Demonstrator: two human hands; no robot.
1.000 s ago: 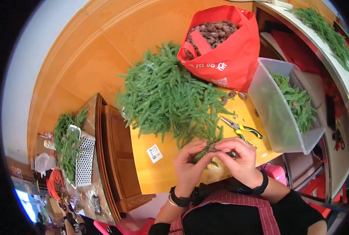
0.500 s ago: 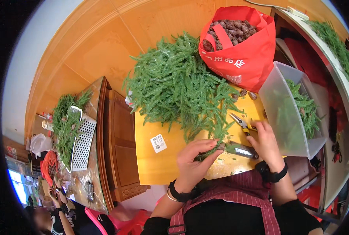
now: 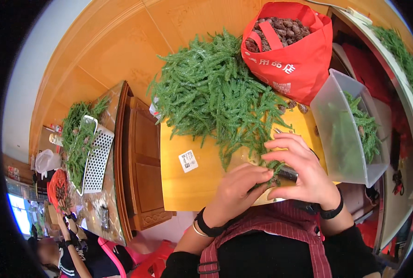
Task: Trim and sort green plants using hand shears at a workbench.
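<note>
My left hand [image 3: 243,187] is closed, thumb and fingers pinching a small green artificial pine sprig [image 3: 275,166] over the yellow board [image 3: 181,190]. Close on its right, my right hand [image 3: 304,169] has its fingers apart and curved around the sprig's side; whether a fingertip touches it I cannot tell. Behind that hand a dark object [image 3: 287,173] lies partly hidden. Only the metal tip of the pliers [image 3: 278,130] shows beyond my right fingers. A large heap of green pine sprigs [image 3: 211,92] covers the board's far part.
A red bag [image 3: 292,69] of pine cones [image 3: 285,31] stands at the back, loose cones [image 3: 302,108] before it. To the right is a clear plastic bin [image 3: 331,125] with greenery. At left, a person [image 3: 79,252] works at another table beside a white perforated basket [image 3: 100,160].
My right hand has left the pliers' handles and come left to the sprig, fingers now spread. My left hand still pinches the sprig, now slightly farther right.
</note>
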